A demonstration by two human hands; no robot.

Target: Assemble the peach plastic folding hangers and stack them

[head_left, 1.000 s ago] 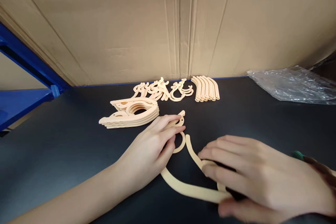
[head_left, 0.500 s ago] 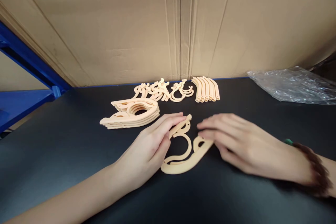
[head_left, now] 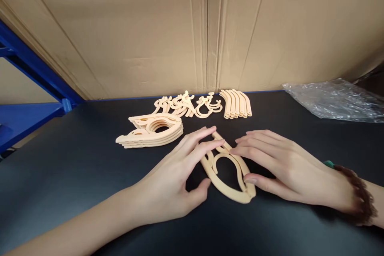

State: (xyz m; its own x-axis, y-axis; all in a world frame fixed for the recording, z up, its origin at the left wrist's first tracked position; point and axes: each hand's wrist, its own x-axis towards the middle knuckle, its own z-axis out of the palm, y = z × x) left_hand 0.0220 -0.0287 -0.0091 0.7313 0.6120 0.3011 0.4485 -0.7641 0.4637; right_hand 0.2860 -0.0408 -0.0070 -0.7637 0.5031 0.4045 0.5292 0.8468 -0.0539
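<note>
A cream folded hanger lies flat on the black table between my hands, its joined end toward me and its hook curled inside the two arms. My left hand has its fingers spread, with fingertips resting at the hanger's left arm and far end. On the other side my right hand lies with fingers apart, fingertips touching the hanger's right arm. Behind my left hand sits a stack of similar folded hangers.
Loose cream hooks lie in a pile at the table's back. Beside them is a row of curved hanger arms. Clear plastic wrap lies at the back right. Cardboard stands behind, a blue metal frame at the left.
The hanger has turned, its joined end swinging from the left to the right. My left hand's fingers have spread, and my right hand has come onto the hanger's right arm.
</note>
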